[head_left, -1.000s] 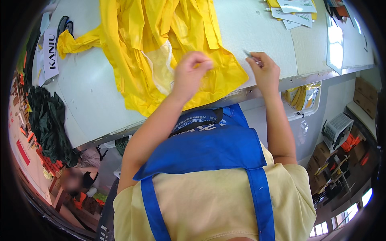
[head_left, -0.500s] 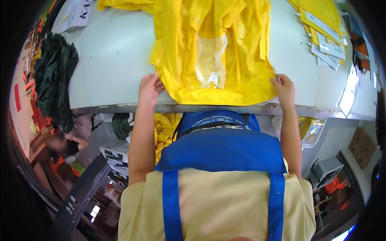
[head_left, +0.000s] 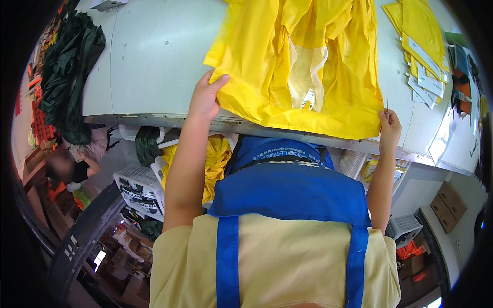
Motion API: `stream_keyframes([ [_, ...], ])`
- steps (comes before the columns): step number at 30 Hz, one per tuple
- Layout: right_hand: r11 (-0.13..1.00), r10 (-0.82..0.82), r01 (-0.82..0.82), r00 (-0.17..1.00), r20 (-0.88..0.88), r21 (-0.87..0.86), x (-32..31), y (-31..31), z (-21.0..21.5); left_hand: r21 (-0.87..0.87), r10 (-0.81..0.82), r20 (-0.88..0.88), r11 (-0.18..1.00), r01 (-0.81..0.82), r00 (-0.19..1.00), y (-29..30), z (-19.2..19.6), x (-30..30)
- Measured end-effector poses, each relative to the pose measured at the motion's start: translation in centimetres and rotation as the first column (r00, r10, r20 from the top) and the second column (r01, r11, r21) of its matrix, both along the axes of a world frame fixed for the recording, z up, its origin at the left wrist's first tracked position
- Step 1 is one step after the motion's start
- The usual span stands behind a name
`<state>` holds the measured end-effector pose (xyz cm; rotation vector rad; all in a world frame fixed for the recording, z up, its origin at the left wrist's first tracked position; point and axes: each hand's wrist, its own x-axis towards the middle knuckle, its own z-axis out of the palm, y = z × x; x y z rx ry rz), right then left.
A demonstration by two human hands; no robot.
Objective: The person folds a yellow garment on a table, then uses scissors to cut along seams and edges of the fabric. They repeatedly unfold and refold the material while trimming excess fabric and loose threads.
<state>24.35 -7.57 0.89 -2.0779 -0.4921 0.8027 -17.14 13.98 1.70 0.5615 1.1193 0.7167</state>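
A yellow garment point(head_left: 257, 97) of thin, smooth cloth lies spread on the white table, its hem toward me. Pale mesh point(head_left: 308, 66) runs down its middle, with a small white label point(head_left: 309, 98) near the hem. My left hand point(head_left: 205, 97) pinches the hem's left corner between thumb and fingers and lifts it a little. At the hem's right corner, my right hand point(head_left: 390, 129) is closed, with a thin, pointed metal tool point(head_left: 387, 107) sticking up from its fingers. Whether those fingers also grip the cloth is hard to make out.
Dark green cloth point(head_left: 72, 72) hangs over the table's point(head_left: 149, 66) left end. Flat yellow packs point(head_left: 423, 36) with white tags lie at the far right. Below the table edge are yellow cloth point(head_left: 205, 164) and a white crate point(head_left: 138, 190). A person point(head_left: 77, 164) sits at the left.
The garment's left corner has been raised and its hem now slants down to the right. My left hand has turned, with its thumb over the cloth. The whole view has shifted somewhat.
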Motion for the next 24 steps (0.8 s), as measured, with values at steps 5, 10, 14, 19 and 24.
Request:
stream_keyframes([
  [5, 0.999, -0.039, 0.039, 0.997, 0.068, 0.009, 1.9, -2.1, -0.9, -0.055, 0.065, 0.134, 0.997, -0.058, 0.989, -1.0, 1.2, -1.8],
  [10, 0.997, 0.019, -0.005, 0.980, 0.200, -0.071, 2.0, -2.3, -1.3, 0.006, 0.015, 0.269, 1.000, -0.018, 0.963, -1.8, 2.1, -1.5],
  [14, 0.998, 0.011, 0.026, 0.847, 0.531, -0.062, 0.1, -0.8, 0.1, -0.002, 0.021, 0.334, 1.000, -0.022, 0.942, -2.4, 3.7, -0.4],
  [19, 0.972, 0.001, -0.034, 0.990, 0.143, 0.231, -5.1, 3.9, 3.3, 0.015, -0.059, 0.337, 0.998, 0.057, 0.940, -3.0, 5.2, 1.2],
  [24, 0.873, 0.427, -0.346, 0.883, -0.194, 0.344, -15.2, 10.5, 7.2, 0.074, -0.144, 0.403, 0.989, 0.125, 0.904, -3.3, 5.9, 3.1],
])
